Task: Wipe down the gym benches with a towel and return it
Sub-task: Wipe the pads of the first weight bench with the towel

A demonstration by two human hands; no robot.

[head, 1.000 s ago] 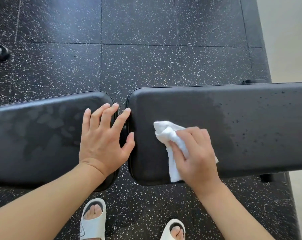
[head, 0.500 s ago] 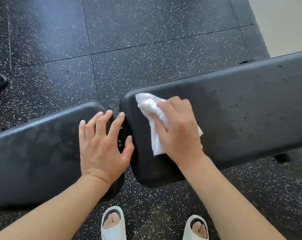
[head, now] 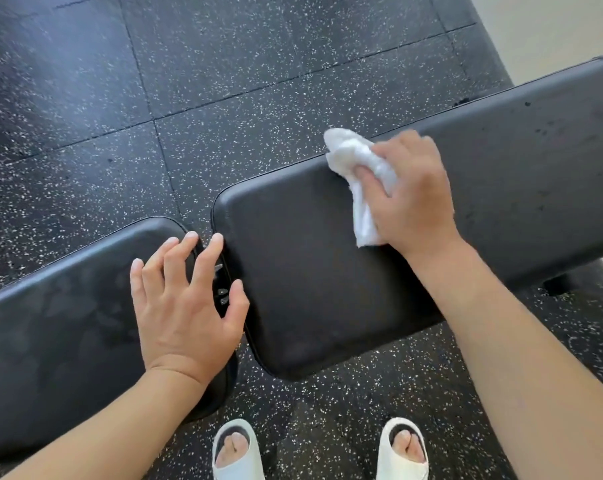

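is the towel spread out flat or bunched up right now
Bunched up. The towel is crumpled into a wad under the right hand, which grips it against the bench pad; only folds stick out.

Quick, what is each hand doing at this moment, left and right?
Left hand: open, fingers spread, resting on the left bench pad.
Right hand: holding the white towel against the right bench pad.

Bench pads (head: 327, 271): smooth black vinyl-look, slight sheen. Towel (head: 359, 164): white soft cloth. Floor (head: 224, 64): matt speckled rubber.
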